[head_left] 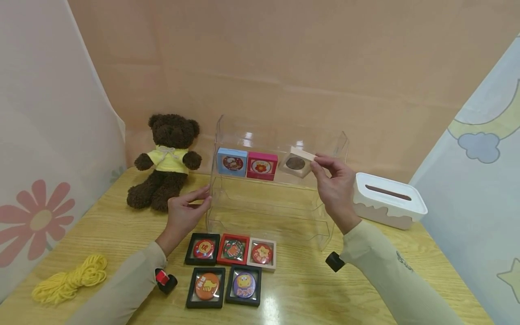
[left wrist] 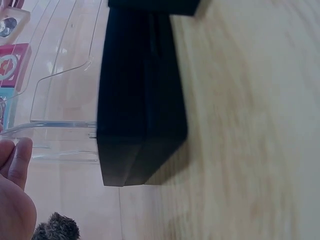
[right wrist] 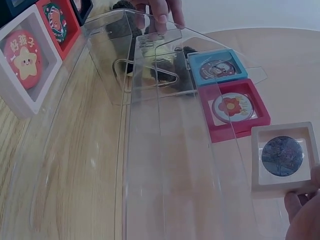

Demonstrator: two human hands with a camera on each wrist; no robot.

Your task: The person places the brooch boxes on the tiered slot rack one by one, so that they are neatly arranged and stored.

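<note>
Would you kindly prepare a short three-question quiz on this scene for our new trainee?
1. Multiple choice: what does the right hand hold?
a) the yellow cord
b) a pale frame
c) the teddy bear

2. True or false: in the head view, the blue frame stands left of the pink frame on the clear rack.

3. Count: how many framed badges lie on the table in front of the rack?

Key
1. b
2. True
3. Five: three in the row nearer the rack, two in the other row.
</note>
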